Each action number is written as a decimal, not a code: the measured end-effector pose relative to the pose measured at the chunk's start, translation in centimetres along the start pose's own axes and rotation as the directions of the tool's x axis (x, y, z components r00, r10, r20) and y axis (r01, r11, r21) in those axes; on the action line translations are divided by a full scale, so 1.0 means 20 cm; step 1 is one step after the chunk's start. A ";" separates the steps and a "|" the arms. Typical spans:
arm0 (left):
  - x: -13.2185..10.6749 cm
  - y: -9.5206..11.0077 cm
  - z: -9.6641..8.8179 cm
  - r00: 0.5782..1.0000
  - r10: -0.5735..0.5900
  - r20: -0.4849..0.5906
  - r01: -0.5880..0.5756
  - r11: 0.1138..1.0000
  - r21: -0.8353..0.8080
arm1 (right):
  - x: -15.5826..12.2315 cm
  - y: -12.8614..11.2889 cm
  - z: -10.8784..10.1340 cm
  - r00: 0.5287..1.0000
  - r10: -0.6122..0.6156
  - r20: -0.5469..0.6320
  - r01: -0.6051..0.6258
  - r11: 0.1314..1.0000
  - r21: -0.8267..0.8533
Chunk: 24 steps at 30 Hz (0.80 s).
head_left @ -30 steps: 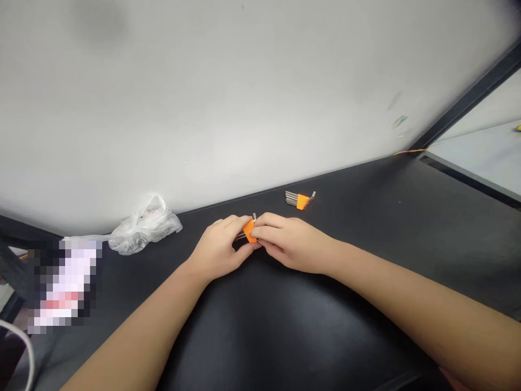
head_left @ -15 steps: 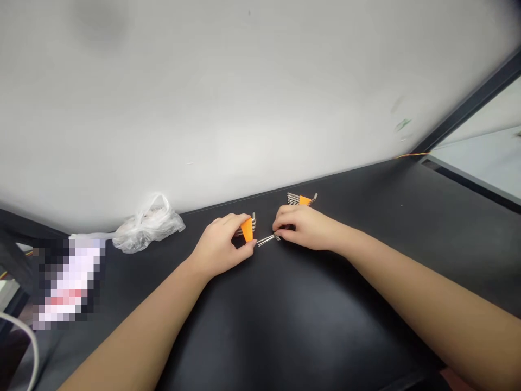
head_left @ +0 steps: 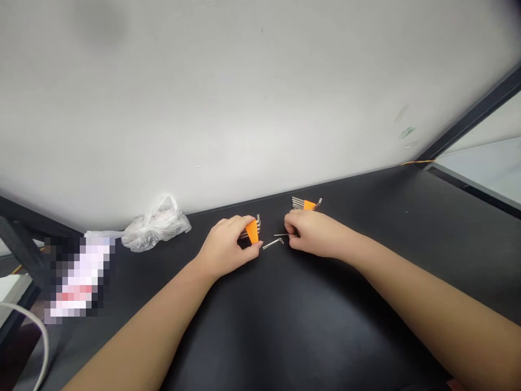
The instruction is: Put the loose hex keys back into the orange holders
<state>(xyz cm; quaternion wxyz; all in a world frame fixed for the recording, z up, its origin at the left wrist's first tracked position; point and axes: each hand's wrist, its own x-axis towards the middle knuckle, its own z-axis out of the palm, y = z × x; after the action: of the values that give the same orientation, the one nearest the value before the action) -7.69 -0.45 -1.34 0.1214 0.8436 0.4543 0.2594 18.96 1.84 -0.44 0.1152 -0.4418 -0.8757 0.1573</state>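
Observation:
My left hand grips an orange hex key holder between thumb and fingers, with several L-shaped keys sticking out of it. My right hand pinches a thin hex key, whose straight end points left toward the holder; its other end is hidden in my fingers. On the black surface between my hands lies a loose silver hex key, its bent end to the right. Just beyond my right hand rests a second orange holder with several keys in it, partly covered by that hand.
A knotted clear plastic bag lies against the pale wall at the left. A blurred-out white and red item is nearer, beside a white cable. A dark metal frame rises at the right.
My right hand has lifted a thin hex key off the surface and drawn slightly right, apart from the remaining loose key. The left hand keeps its hold on the orange holder. The view has shifted a little.

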 end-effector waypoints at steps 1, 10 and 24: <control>0.00 0.00 0.00 1.000 -0.002 0.003 0.002 1.000 -0.003 | 0.00 -0.02 -0.01 0.999 -0.038 -0.004 0.038 0.998 0.048; -0.01 -0.02 0.01 1.000 0.022 -0.023 -0.021 0.999 0.024 | 0.00 -0.12 -0.01 0.954 -0.230 -0.192 0.266 0.945 0.191; -0.01 -0.02 0.01 0.999 0.024 -0.042 -0.025 0.999 -0.020 | 0.00 -0.09 0.00 0.948 -0.254 -0.193 0.284 0.947 0.150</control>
<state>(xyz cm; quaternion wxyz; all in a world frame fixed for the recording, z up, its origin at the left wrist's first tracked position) -7.99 -0.37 -1.88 0.1171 0.8423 0.4436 0.2830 17.75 0.83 0.24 0.2487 -0.3178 -0.8974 0.1784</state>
